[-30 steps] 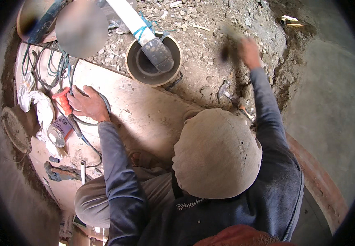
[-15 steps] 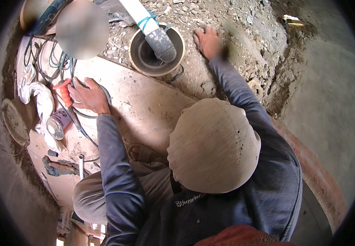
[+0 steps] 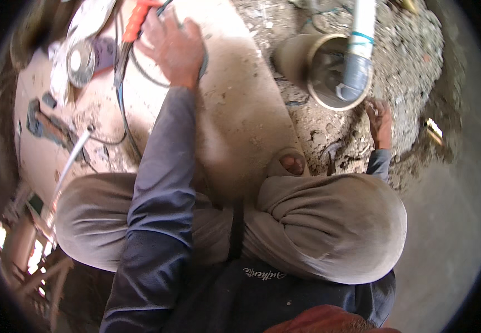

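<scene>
My left hand lies on a pale board, fingers spread, over a loop of dark cable. Its fingertips are at the orange handle of a tool; no grip on it shows. My right hand rests on the rubble with bent fingers, beside a wide beige tube-like container. Nothing shows in that hand, though its fingertips are partly hidden. A white pipe with a grey elbow reaches down into the container. Teal cord is tied round the pipe.
A can and white cloth lie left of my left hand. Lower down are a dirty hand tool and a thin white tube. Gravel is heaped at the right. My bent knees and one bare foot are near the board's edge.
The view has shifted, so the container now appears further right. My right knee has lowered outward. My right hand's fingers look more bent; my left hand remains by the orange handle.
</scene>
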### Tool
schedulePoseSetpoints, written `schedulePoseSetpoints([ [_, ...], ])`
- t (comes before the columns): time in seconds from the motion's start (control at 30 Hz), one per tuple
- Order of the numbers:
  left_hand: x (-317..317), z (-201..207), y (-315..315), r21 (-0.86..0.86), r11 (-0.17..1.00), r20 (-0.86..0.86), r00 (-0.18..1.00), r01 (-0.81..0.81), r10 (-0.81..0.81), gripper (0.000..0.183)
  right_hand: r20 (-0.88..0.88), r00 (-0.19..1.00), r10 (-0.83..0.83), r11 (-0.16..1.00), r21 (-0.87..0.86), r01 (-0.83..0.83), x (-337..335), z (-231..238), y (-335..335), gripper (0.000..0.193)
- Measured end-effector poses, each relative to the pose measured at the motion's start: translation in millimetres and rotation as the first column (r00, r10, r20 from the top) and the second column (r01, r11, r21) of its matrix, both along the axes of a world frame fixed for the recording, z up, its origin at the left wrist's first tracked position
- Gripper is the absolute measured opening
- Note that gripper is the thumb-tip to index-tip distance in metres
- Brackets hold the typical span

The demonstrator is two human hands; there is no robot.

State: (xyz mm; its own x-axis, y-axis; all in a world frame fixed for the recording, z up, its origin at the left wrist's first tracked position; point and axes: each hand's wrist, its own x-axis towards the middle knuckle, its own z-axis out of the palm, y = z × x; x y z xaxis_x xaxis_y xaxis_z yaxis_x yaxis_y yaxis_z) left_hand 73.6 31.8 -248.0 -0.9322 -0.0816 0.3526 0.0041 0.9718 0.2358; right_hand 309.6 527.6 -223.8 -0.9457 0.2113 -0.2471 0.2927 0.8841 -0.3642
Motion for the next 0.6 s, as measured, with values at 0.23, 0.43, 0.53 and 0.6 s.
schedulePoseSetpoints([
  [0.23, 6.8, 31.3, 5.0, -0.041, 0.998, 0.061, 0.997, -0.052, 0.054, 0.052, 0.175, 0.929, 0.327, 0.708, -0.696, -0.118, -169.8, 15.0, -128.0, 0.037],
  [0.43, 0.3, 17.2, 9.4, 0.012, 0.999, 0.103, 0.994, -0.032, 0.031, 0.056, 0.197, 0.806, 0.558, 0.584, -0.783, -0.213, -254.1, -35.9, -144.6, 0.051],
  [0.53, 0.1, 6.9, 3.9, 0.07, 0.998, 0.047, 0.999, -0.008, 0.005, 0.056, 0.244, 0.683, 0.688, 0.614, -0.696, -0.371, -277.5, -40.5, -150.2, 0.058],
  [0.6, 0.4, 10.1, 3.5, 0.055, 0.998, 0.058, 0.998, -0.014, 0.01, 0.056, 0.277, 0.659, 0.699, 0.7, -0.454, -0.552, -280.2, -25.7, -151.1, 0.054],
])
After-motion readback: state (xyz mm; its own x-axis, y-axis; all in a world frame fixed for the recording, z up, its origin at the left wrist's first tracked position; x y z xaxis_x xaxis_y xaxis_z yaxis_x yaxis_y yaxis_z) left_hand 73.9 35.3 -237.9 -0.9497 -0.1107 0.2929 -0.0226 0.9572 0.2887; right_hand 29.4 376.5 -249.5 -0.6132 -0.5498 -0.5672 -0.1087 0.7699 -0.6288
